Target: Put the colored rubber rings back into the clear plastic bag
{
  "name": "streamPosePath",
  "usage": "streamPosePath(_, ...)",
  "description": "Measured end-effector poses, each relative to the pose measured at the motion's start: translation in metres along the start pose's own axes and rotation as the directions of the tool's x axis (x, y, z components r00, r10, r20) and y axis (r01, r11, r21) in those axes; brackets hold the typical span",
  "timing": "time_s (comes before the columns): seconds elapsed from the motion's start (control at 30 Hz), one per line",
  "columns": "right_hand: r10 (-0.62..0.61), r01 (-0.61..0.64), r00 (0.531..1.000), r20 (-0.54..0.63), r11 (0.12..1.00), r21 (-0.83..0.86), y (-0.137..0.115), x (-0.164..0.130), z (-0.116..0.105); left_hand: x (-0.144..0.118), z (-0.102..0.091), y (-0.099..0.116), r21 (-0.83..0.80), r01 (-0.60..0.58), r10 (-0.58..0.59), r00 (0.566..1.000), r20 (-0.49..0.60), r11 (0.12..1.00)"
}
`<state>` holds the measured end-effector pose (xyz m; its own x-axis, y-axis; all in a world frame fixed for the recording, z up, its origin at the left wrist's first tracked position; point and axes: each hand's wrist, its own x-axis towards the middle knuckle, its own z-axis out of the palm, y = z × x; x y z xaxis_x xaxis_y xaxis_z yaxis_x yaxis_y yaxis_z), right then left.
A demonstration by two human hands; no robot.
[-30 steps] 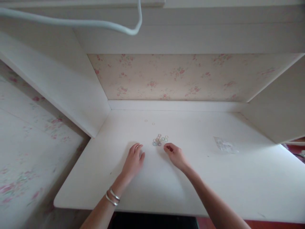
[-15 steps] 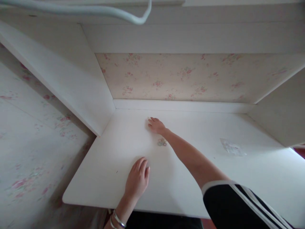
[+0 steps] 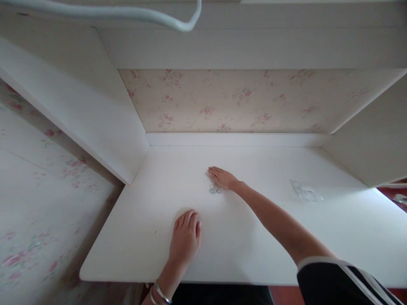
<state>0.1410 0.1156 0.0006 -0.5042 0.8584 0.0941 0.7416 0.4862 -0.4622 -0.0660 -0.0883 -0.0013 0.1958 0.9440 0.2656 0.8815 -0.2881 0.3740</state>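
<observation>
Near the front edge of the white desk (image 3: pixel 127 254), my left hand (image 3: pixel 186 235) rests palm down. Its fingers are bent and close together, with the thumb at their side. What lies under them, if anything, is hidden. Further back, my right hand (image 3: pixel 221 177) lies low over the desktop with fingers stretched out to the left, and I see nothing held in it. A small cluster of thin rings (image 3: pixel 215 189) sits just in front of this hand, close to its near side.
A clear plastic bag (image 3: pixel 305 191) lies on the right of the desk. White side panels (image 3: pixel 79 97) and a back ledge (image 3: pixel 238 139) bound the desktop. A pale cable (image 3: pixel 143 15) hangs across the top. One small dark speck (image 3: pixel 155 232) lies left of my left hand.
My right hand has moved right and toward me, from beyond the rings to right beside them. The left hand has stayed nearly in place. The view has shifted slightly.
</observation>
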Motion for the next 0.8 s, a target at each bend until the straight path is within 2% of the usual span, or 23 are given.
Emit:
streamPosePath(0.2,0.172,-0.159,0.977,-0.128,0.981,0.111,0.003,-0.06,-0.015,0.023,0.002,0.015,0.014,-0.038,0.037,0.997,0.07,0.999)
streamPosePath(0.3,0.275,-0.214,0.925,-0.264,0.947,0.239,-0.002,-0.085,-0.016,0.047,0.007,0.025,-0.003,-0.026,0.027,0.995,0.095,1.0)
streamPosePath(0.43,0.384,-0.253,0.825,-0.415,0.907,0.336,-0.02,-0.127,-0.003,0.077,0.015,0.03,0.002,0.013,-0.014,0.991,0.132,1.0)
streamPosePath(0.5,0.433,-0.275,0.797,-0.421,0.881,0.385,-0.031,-0.149,0.006,0.088,0.018,0.03,0.017,0.028,-0.03,0.988,0.153,0.999)
streamPosePath(0.6,0.473,-0.291,0.781,-0.407,0.853,0.433,-0.046,-0.173,0.015,0.101,0.023,0.03,0.04,0.035,-0.041,0.983,0.178,0.999)
streamPosePath(0.7,0.495,-0.293,0.767,-0.407,0.836,0.464,-0.053,-0.182,0.016,0.11,0.028,0.03,0.051,0.022,-0.032,0.978,0.205,0.998)
streamPosePath(0.8,0.492,-0.286,0.778,-0.39,0.831,0.478,-0.054,-0.18,0.013,0.114,0.034,0.029,0.055,0.006,-0.017,0.978,0.207,0.998)
